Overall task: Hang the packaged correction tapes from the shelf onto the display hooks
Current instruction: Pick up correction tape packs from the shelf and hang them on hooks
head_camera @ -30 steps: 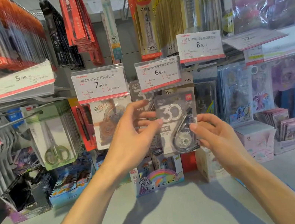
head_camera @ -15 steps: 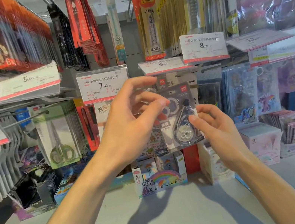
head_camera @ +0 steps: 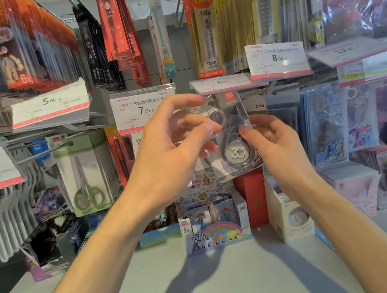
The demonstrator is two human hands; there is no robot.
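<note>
A grey packaged correction tape (head_camera: 235, 149) with a clear teardrop dispenser is held up at the middle of the display, its top just below the flipped-up 6.00 price tag (head_camera: 224, 83). My left hand (head_camera: 170, 155) grips the pack's left side, thumb on its front. My right hand (head_camera: 277, 142) pinches its right edge. Another correction tape pack hangs behind under the 7.90 price tag (head_camera: 143, 108), mostly hidden by my left hand. The hook under the tag is not visible.
Bare hooks (head_camera: 283, 88) stick out to the right of the pack. Scissors packs (head_camera: 84, 173) hang at left. Pen packs hang above. A rainbow pony card box (head_camera: 216, 235), a red box (head_camera: 255, 200) and pink boxes (head_camera: 354, 182) stand on the grey shelf (head_camera: 216, 284).
Both hands have raised the pack toward the 6.00 tag. That tag has flipped up from facing me to nearly flat. The pack is tilted slightly.
</note>
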